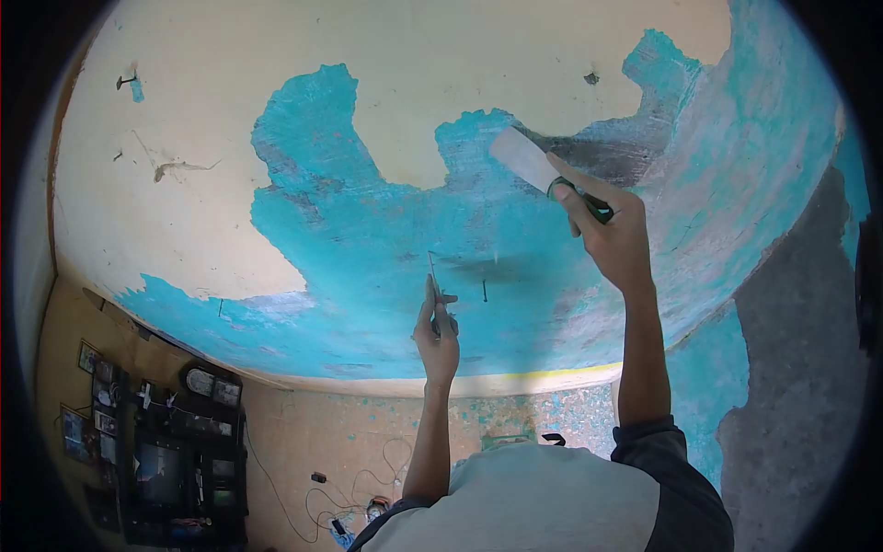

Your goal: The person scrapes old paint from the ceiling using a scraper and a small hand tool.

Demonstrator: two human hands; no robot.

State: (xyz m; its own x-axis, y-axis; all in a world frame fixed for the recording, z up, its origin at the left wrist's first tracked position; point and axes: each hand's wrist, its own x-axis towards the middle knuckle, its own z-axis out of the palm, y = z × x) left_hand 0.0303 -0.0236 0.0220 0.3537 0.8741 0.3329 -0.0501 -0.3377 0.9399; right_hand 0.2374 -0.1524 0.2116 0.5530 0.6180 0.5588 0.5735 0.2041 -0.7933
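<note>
My right hand (614, 241) is wrapped round the dark green handle of a scraper (524, 158). The wide pale blade lies over the turquoise wall (368, 230), just under the ragged edge of the cream paint (405, 101). Lower and to the left, my left hand (436, 348) is closed on a thin, pointed metal tool (432, 267), its tip directed up at the bare turquoise patch; its exact kind I cannot tell. A nail (485, 291) sticks out of the wall to the right of that hand.
Another nail (125, 83) juts from the cream paint at upper left. Paint flakes (552, 414) litter the floor below the wall. A cable (267, 460) and a small black device (319, 477) lie there. A dark shelf unit (166, 460) with framed pictures stands at lower left.
</note>
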